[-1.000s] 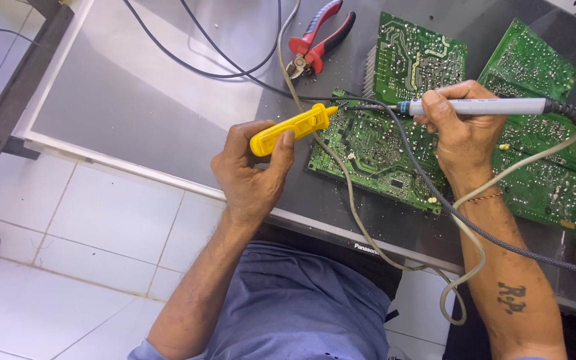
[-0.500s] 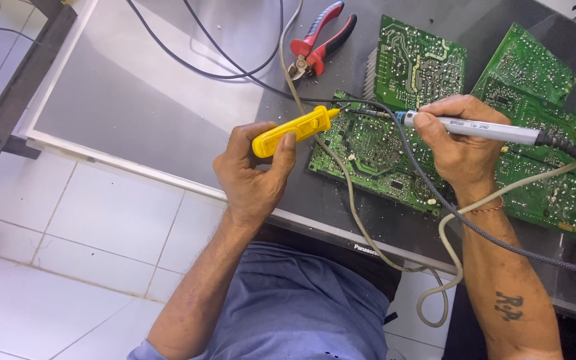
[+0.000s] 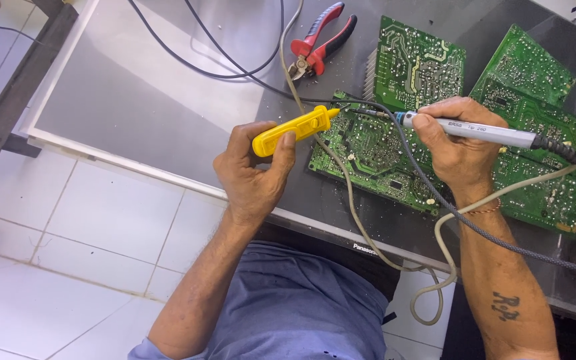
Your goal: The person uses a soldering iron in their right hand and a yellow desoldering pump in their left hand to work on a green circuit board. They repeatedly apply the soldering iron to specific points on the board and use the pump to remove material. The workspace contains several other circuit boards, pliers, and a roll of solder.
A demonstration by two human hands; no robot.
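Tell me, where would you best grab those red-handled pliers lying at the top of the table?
By the two red-and-black handles of the pliers, coming from the upper right. The handles splay that way with open space around them, while the metal jaws point down-left toward the cables.

White tiled floor (image 3: 68, 253) at left; dark wooden frame (image 3: 21, 87) at far left; grey glossy worktop (image 3: 148, 100) reflecting daylight.

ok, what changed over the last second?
The right hand tilted the soldering iron, its cable end dropping lower to the right, and brought the tip slightly left on the green circuit board. The left hand kept its grip on the yellow tool, barely shifting. Boards and red-handled pliers stayed put.
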